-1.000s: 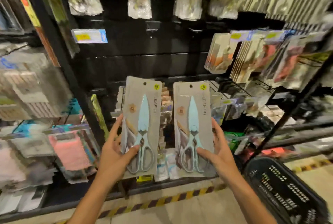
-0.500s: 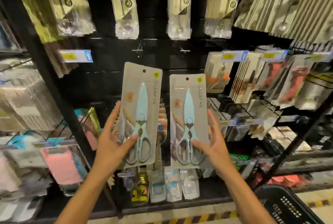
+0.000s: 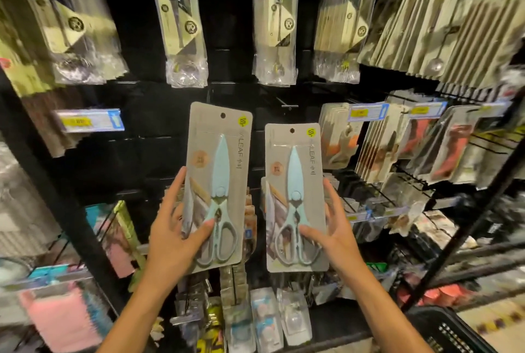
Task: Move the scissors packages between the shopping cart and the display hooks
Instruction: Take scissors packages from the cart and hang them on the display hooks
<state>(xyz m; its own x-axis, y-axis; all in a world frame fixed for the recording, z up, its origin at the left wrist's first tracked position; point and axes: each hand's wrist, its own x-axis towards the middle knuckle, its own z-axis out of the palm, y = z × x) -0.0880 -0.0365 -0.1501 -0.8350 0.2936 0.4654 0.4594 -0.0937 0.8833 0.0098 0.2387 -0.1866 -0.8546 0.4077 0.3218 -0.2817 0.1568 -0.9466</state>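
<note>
Hanging these two cards cleanly is judged to depend on their punched holes: each package should be raised until its hole is level with a bare hook tip, then slid straight back along the wire, one card at a time so neither catches on neighbouring stock.

The left hand is wrapped round the lower left edge of the left scissors package, thumb laid across the front over the handles, fingers behind and along the side. The right hand grips the right scissors package in mirror fashion, thumb on the front near the handles, fingers up the right edge. Both cards are held upright, side by side and apart, the left one a little higher.

Two bare display hooks are seen just above the cards, against the black back panel; their tips are faint in the dim light. Bagged utensil packs hang above them, and a price label sits to the left. A corner of the black shopping cart shows at lower right, well apart from both packages.
</note>
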